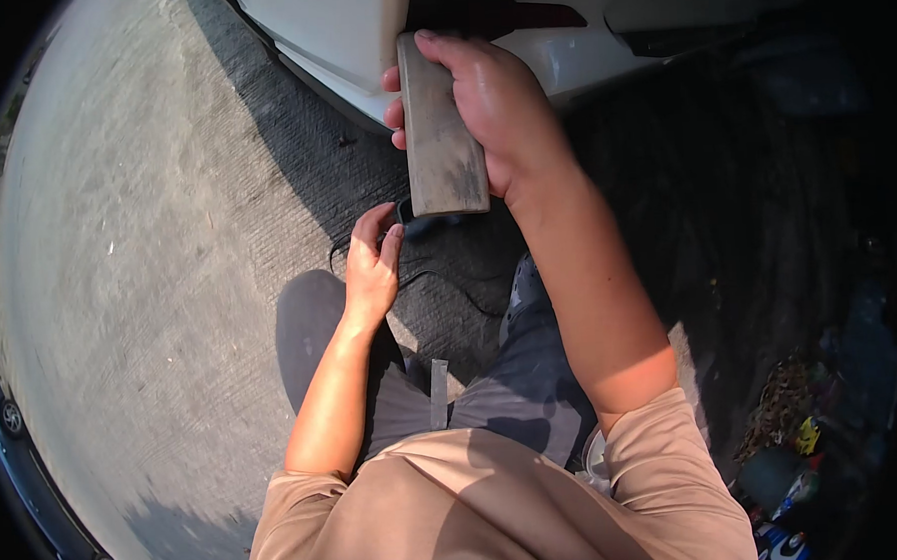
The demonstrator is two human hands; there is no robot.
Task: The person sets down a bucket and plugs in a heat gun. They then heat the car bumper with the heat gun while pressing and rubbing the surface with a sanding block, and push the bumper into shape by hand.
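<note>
My right hand [496, 108] is wrapped around a long, flat, grey-brown rectangular block [445, 145], with the thumb along its top edge and fingertips showing past its left side. Dark smudges mark the block's lower face. Below and to the left, my left hand [373, 258] has thumb and fingers bent together at a small dark thing [404, 212], mostly hidden behind the block's lower end. A thin black cord [438, 277] runs near that hand, over the ground. Just beyond the block is a white vehicle body panel [347, 29].
A dark red strip [547, 15] sits on the white vehicle. Rough concrete ground [157, 243] stretches left, partly shaded. A blue car [42, 478] stands at the far left. Assorted litter-like items [791, 435] lie at the lower right. My bent legs [315, 321] flank the space below my hands.
</note>
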